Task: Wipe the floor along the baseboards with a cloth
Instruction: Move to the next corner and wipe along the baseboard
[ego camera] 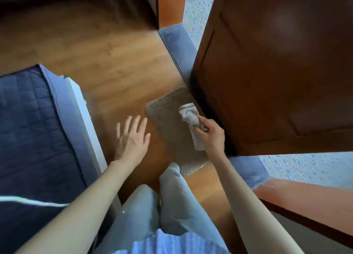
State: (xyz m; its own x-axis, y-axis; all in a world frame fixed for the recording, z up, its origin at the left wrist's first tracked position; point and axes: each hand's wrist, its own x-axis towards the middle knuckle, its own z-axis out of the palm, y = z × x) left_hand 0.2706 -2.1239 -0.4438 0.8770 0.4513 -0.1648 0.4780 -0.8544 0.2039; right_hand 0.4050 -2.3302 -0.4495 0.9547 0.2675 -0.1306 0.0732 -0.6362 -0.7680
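My right hand (211, 134) grips a crumpled white cloth (189, 117) with a grey stripe, held over the right side of a small brown doormat (168, 120), close to the foot of the open wooden door (277, 72). My left hand (131, 137) is spread flat with straight fingers over the wooden floor (107, 72), just left of the mat. Whether it touches the floor I cannot tell. No baseboard is plainly visible.
A bed with a dark blue quilt (32, 129) and white frame fills the left. A grey-blue threshold (181, 49) runs along the doorway, with pebbled ground outside. My knees in grey trousers (172, 196) are bent below. An orange-brown door frame (305, 198) stands at lower right.
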